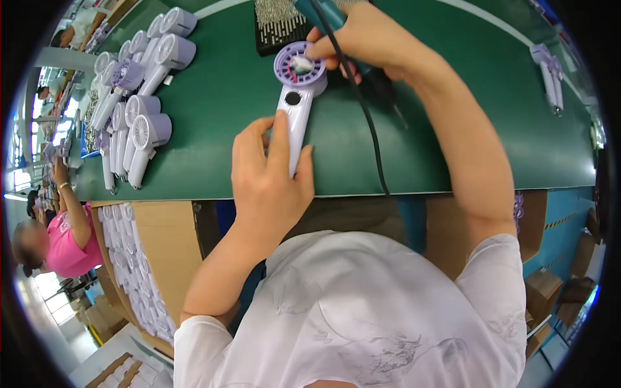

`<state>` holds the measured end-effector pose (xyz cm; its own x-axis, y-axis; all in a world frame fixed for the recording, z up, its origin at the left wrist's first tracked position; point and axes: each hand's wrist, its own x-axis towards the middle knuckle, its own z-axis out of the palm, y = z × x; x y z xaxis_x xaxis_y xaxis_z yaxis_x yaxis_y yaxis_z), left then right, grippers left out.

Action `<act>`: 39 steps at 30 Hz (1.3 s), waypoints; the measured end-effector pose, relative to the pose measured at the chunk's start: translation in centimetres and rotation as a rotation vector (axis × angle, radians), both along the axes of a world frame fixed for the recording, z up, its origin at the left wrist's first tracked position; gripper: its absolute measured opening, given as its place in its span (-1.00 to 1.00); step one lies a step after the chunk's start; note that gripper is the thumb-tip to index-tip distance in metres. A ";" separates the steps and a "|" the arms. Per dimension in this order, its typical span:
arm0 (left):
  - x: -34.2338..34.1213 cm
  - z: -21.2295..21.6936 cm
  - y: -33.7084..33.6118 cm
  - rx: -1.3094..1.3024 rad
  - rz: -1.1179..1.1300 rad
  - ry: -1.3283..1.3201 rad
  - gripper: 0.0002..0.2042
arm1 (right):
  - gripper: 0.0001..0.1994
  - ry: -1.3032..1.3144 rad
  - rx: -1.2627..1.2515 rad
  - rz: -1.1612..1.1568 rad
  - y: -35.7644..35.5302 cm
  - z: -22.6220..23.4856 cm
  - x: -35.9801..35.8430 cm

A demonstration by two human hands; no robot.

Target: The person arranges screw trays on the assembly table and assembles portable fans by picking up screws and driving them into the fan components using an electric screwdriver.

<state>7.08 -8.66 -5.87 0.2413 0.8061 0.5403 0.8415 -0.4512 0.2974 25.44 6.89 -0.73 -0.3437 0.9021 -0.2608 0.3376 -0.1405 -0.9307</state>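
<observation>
We see a lilac handheld fan [296, 97] lying flat on the green worktop [453, 116], its round head pointing away from us and its handle toward the near edge. Our left hand [268, 174] pins the handle: the thumb and forefinger press along its sides, so the grip is grasping the lower half of the handle, while the head sticks out beyond the fingers. Our right hand [362, 42] is clenched around a teal power screwdriver [323, 13], whose black cable [362, 110] trails back across the worktop and over its edge. The fingertips of that hand rest on the open fan head, right over its centre.

The tool's tip is hidden under the right fingers (we cannot tell just where it meets the fan). The top of the screwdriver is cut off by the picture's rim. Behind the fan sits a dark tray of screws [278, 22], partly covered by the hand. To the left lies a cluster of finished fans [139, 84], and a cardboard box [142, 271] below the worktop holds more, blurred by the lens curve. Two more fans [550, 74] lie far right.
</observation>
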 end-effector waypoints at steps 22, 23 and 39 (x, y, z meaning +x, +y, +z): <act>-4.0 2.9 14.0 -0.472 -0.333 -0.256 -0.35 | -0.63 -0.014 0.113 0.094 1.5 -1.1 1.1; -3.9 2.4 14.1 -0.471 -0.351 -0.284 -0.35 | -0.64 -0.001 0.133 0.043 1.2 -0.4 1.1; -3.3 0.4 12.4 -0.412 -0.355 -0.530 -0.40 | -0.82 0.842 0.766 -0.216 5.7 3.1 -6.4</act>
